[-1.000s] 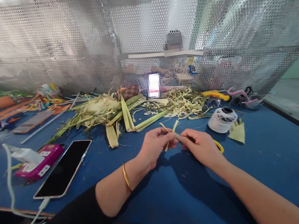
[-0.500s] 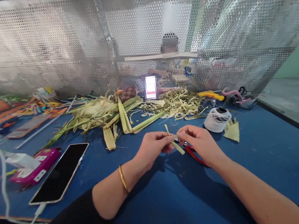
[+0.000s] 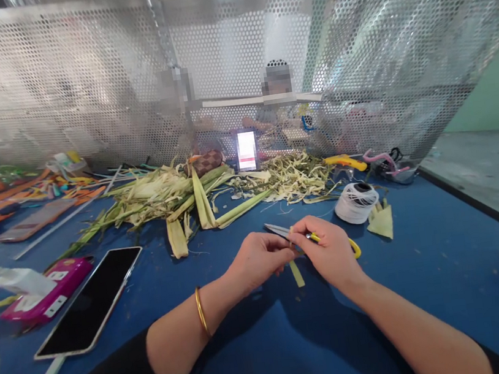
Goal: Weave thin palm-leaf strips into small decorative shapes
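Note:
My left hand [image 3: 259, 258] is closed in a pinch on a narrow pale-green leaf strip [image 3: 297, 274], whose lower end hangs below the fingers. Close against it, my right hand [image 3: 328, 251] is shut around a pair of scissors. The scissors' blades [image 3: 276, 230] point left past the fingertips, and a yellow handle loop [image 3: 355, 249] sticks out on the right. The fingers hide the middle of the scissors. My right thumb and forefinger also meet at the strip's upper end. Behind that hand stands a spool of white thread [image 3: 356, 204], with a folded leaf piece [image 3: 380, 221] beside it.
Across the back lie long leaves [image 3: 153, 194] and a heap of shreds [image 3: 297, 177], before a perforated metal screen [image 3: 238, 40]. A phone [image 3: 90, 302] and a purple power strip [image 3: 50, 289] are at left. A person [image 3: 279, 84] sits behind the screen.
The scissors have turned in my right hand: blades now show above the fingers and a yellow handle loop replaces the red one. The leaf strip hangs more upright. The view has shifted slightly.

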Available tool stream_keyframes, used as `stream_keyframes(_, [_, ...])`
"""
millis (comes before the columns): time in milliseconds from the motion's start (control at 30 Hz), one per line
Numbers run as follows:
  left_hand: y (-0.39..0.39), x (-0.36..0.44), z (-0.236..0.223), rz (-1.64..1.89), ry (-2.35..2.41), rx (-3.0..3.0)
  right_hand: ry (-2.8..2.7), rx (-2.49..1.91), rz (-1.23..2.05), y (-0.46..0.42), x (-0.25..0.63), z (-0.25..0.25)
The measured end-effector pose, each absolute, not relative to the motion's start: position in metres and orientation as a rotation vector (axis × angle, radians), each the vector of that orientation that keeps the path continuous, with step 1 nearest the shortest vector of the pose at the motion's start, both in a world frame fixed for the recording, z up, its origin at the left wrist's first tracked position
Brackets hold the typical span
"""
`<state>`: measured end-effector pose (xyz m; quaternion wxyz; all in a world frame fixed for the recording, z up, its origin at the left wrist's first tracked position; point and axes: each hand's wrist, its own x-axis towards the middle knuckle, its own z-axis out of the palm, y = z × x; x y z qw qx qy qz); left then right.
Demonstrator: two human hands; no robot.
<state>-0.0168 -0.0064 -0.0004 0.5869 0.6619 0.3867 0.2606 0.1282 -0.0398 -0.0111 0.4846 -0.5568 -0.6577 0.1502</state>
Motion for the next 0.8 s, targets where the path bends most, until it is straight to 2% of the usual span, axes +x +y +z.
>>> stream_keyframes(100, [-0.005, -0.017, -0.001, 0.596, 0.937, 1.594, -1.590, -1.350, 0.319, -0.039, 0.127, -0.015])
stream_keyframes(333, [0.001, -0.020, 0.001, 0.778, 0.984, 1.543, -1.739, -1.481, 0.444, -0.033, 0.141, -0.009])
stream_keyframes(533, [0.003, -0.022, 0.007, 0.699, 0.919, 1.525, -1.743, -1.422, 0.286, -0.034, 0.139, -0.012])
stream_keyframes(667, [0.005, -0.024, 0.008, 0.769, 0.838, 1.299, -1.495, -1.299, 0.581, -0.031, 0.136, -0.013])
stream_keyframes(800, [0.009, -0.025, 0.006, 0.757, 0.717, 1.081, -1.687, -1.214, 0.762, -0.031, 0.133, -0.013])
